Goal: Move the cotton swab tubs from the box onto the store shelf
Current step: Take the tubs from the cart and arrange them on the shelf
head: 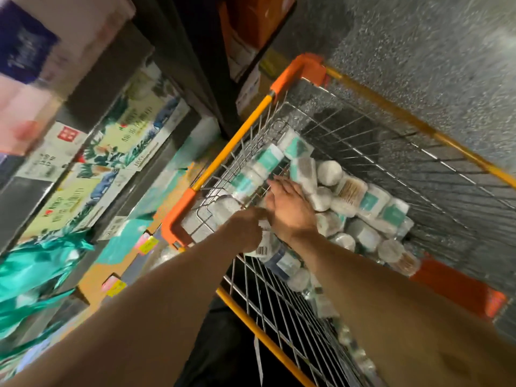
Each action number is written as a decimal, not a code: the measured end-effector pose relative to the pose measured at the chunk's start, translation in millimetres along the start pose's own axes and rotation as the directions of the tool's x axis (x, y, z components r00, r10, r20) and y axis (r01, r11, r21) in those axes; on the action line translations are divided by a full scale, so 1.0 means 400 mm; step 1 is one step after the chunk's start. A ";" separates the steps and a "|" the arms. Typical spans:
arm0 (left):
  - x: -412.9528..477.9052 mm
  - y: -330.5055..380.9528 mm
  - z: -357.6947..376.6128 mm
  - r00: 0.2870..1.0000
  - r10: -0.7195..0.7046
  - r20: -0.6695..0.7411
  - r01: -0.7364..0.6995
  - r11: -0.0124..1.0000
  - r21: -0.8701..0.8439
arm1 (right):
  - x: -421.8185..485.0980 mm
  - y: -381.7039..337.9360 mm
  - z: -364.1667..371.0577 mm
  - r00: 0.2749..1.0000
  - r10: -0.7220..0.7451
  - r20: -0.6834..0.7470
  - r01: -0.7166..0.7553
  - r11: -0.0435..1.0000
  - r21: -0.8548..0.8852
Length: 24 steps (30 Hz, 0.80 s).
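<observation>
A speckled grey floor (418, 51) stretches beyond and to the right of the fingers (279, 188) in a dim store aisle. To their left, dark metal shelving (178, 51) carries leaf-printed cartons (125, 129), teal packs (33, 263) and yellow price tags (148, 244). Orange cartons (251, 18) sit far beyond them.

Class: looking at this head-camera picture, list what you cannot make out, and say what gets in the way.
- Left hand, head view: fingers hidden behind the hand itself, so its grip is unclear.
- Labels on the tubs: print blurred by motion.
- Shelf packs: blurred, cut by the left edge.
- Tubs nearest the person: covered by the right forearm.
</observation>
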State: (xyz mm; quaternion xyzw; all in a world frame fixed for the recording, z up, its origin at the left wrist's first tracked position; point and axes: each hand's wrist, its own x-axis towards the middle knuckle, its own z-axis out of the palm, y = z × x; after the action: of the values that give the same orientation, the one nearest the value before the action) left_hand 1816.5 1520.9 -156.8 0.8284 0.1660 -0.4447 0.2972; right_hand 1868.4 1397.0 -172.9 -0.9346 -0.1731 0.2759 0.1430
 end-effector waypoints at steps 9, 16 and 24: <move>-0.009 -0.032 -0.048 0.979 -0.201 0.005 0.199 0.971 0.132 | -0.063 0.057 0.017 0.981 0.124 0.146 -0.070 0.943 -0.327; -0.016 -0.028 -0.059 0.972 -0.206 -0.116 0.220 0.967 0.127 | -0.007 0.022 0.061 0.927 -0.028 0.374 0.072 0.992 -0.104; 0.012 -0.027 -0.048 0.965 -0.257 -0.044 0.261 0.958 0.115 | 0.019 0.046 0.103 0.909 0.040 0.415 0.100 0.945 -0.310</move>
State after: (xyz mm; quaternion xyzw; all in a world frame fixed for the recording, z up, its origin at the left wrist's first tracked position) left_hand 1825.6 1541.5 -156.6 0.8222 0.2503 -0.4771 0.1837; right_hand 1855.6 1390.5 -216.5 -0.8621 -0.2572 0.4339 -0.0485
